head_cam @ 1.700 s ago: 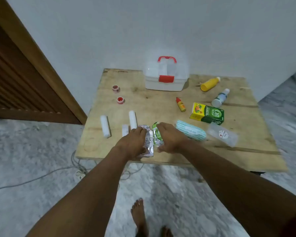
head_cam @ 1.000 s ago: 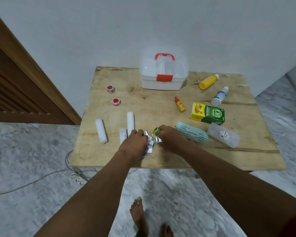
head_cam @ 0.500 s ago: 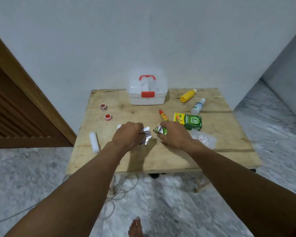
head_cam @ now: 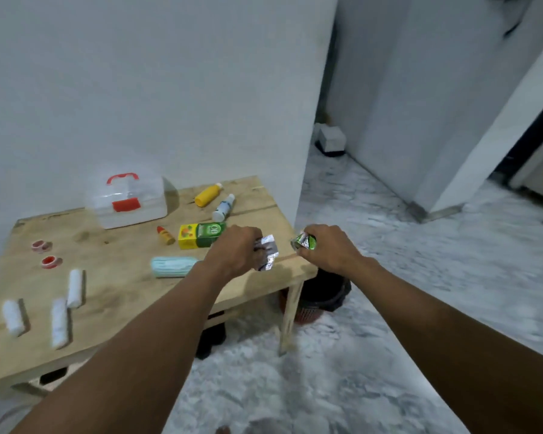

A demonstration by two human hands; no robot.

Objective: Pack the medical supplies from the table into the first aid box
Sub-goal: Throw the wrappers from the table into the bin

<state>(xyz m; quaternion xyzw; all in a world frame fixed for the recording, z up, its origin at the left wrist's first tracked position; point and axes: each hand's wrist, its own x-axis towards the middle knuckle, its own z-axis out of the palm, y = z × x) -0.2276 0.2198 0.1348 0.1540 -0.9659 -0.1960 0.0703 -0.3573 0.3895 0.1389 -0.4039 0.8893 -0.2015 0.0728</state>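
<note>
over the near right corner of the pale wooden table [head_cam: 116, 286]: left hand [head_cam: 235, 250] clenched on a crumpled silver foil blister strip [head_cam: 267, 252], right hand [head_cam: 328, 250] clenched on a folded green-and-silver foil sachet [head_cam: 304, 240], held just apart. translucent white first aid box [head_cam: 127, 202] with red handle and red latch, lid shut, set at the far edge against the wall, well to the left of and beyond both hands; long axis along the wall. left hand nearer. likely next: carry leftward and away, free one hand for the latch.
</note>
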